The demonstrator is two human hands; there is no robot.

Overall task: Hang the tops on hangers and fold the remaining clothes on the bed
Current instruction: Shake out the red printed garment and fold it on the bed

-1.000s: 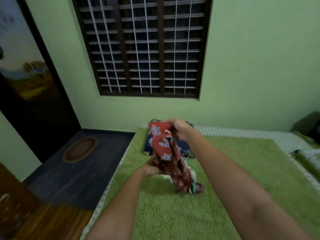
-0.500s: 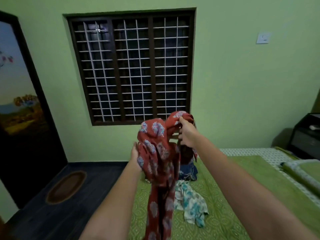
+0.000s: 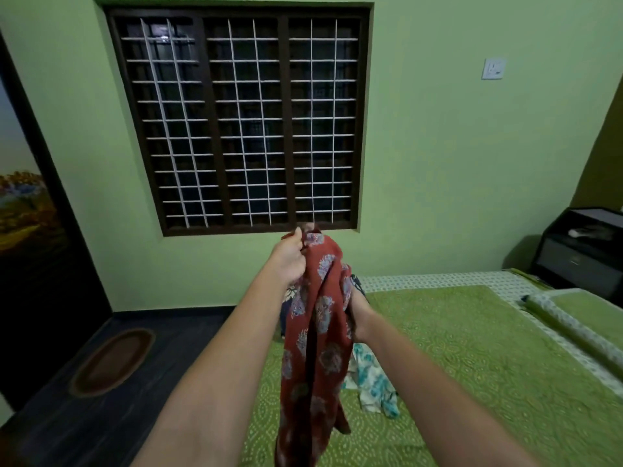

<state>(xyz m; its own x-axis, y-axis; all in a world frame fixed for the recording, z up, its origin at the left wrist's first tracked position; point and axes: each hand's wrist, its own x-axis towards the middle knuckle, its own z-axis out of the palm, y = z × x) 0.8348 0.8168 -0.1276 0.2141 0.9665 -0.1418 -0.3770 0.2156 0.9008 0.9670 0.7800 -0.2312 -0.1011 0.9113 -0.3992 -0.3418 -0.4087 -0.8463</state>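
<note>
A red garment with a pale blue flower print [image 3: 315, 335] hangs in the air above the green bed [image 3: 465, 365]. My left hand [image 3: 290, 257] pinches its top edge, raised in front of the window sill. My right hand [image 3: 358, 315] grips the cloth lower down on its right side, partly hidden behind the folds. The garment's lower end trails down out of the bottom of the view. On the bed behind it lie a white and teal printed garment [image 3: 371, 379] and a dark blue one [image 3: 286, 308], mostly hidden.
A barred window [image 3: 242, 119] fills the green wall ahead. Dark floor with an oval brown mat [image 3: 113, 360] lies left of the bed. A dark door [image 3: 37, 210] stands at far left. A black bedside cabinet [image 3: 580, 251] and a pillow [image 3: 586, 318] are at right.
The garment has been lifted off the bed and now hangs long. My left hand rose to its top edge; my right hand dropped from the top to its side. The view tilted upward.
</note>
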